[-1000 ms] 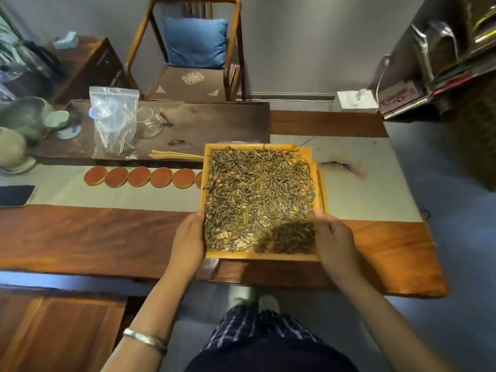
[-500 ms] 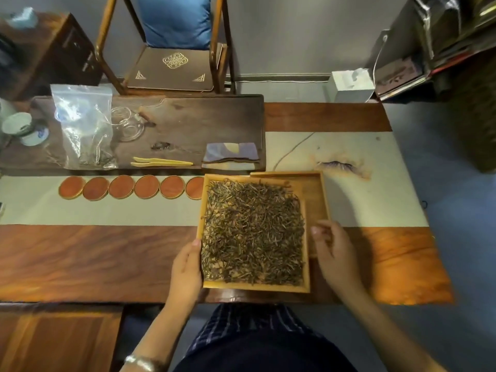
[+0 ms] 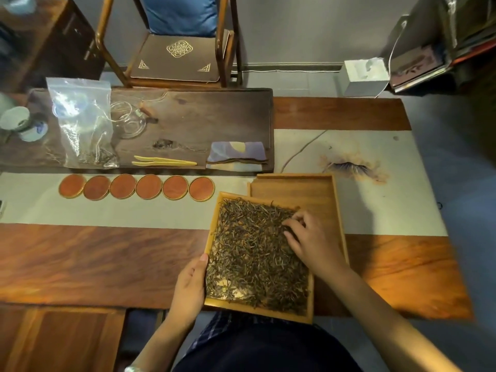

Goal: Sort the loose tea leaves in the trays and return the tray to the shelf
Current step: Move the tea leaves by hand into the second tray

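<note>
Head view: a tray (image 3: 210,238) filled with tea leaves (image 3: 249,259) is seen at 6 o'clock on the table (image 3: 94,264), overlapping a second tray (image 3: 308,191) at its 1 o'clock. Its left rim is gripped by the left hand (image 3: 189,285); leaves are touched by the right hand (image 3: 314,237), fingers curled.
</note>
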Motion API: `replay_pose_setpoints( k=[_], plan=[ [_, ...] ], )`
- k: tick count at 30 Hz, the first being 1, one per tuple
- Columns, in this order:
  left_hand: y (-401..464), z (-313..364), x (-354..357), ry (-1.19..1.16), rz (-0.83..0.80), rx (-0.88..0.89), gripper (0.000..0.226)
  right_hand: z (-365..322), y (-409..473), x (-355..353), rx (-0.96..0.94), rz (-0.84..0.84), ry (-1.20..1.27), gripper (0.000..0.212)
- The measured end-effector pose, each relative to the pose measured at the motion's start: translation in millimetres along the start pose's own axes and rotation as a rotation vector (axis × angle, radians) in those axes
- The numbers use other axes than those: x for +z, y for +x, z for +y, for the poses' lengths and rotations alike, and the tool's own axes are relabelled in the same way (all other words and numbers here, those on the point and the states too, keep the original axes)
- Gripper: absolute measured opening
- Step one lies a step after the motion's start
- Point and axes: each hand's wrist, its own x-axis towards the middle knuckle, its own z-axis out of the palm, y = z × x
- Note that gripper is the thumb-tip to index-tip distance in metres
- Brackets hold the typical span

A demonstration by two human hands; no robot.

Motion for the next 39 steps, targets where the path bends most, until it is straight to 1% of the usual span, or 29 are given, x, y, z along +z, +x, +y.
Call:
replay_pose_setpoints(
  k=[4, 9, 15, 20, 23, 26, 28, 32, 36, 39],
  plan=[
    [5.1, 2.3, -4.9, -0.034, -0.034, -0.009, 0.038, 7.2, 5.0, 4.5, 0.058, -0.060, 0.015, 0.023],
    [10.9, 2.1, -4.6, -0.046, -0.045, -0.028, 0.038, 20.6, 11.0, 4.4, 0.146, -0.082, 0.032, 0.022],
    [11.0, 2.9, 1.4, -0.029, -0.017, -0.042, 0.034, 39.9, 17.4, 2.8, 0.263, -0.075, 0.100, 0.023],
    [12.3, 0.7, 3.5, -0.037, -0.011, -0.063, 0.036, 43.0, 18.6, -1.6, 0.298, -0.023, 0.090, 0.022],
    [13.3, 0.2, 5.7, -0.035, -0.011, -0.062, 0.036, 22.9, 20.8, -1.8, 0.222, -0.015, 0.083, 0.023],
    [12.4, 0.0, 7.4, -0.044, -0.010, -0.073, 0.035, -3.9, 26.7, 5.4, 0.057, -0.109, 0.084, 0.030],
    [11.9, 0.5, 8.2, -0.050, -0.015, -0.072, 0.036, -15.4, 30.8, 10.6, -0.024, -0.136, 0.084, 0.035],
    [11.8, 3.7, 8.4, -0.048, -0.023, -0.066, 0.037, -15.8, 32.0, 17.0, -0.072, -0.145, 0.044, 0.036],
    [11.3, 2.7, 6.0, -0.030, -0.028, -0.052, 0.034, -3.6, 27.1, 17.0, -0.111, -0.120, -0.023, 0.027],
    [12.0, -4.3, 3.6, -0.043, -0.018, -0.070, 0.035, 4.0, 23.5, 14.5, -0.098, -0.129, -0.050, 0.024]
  ],
)
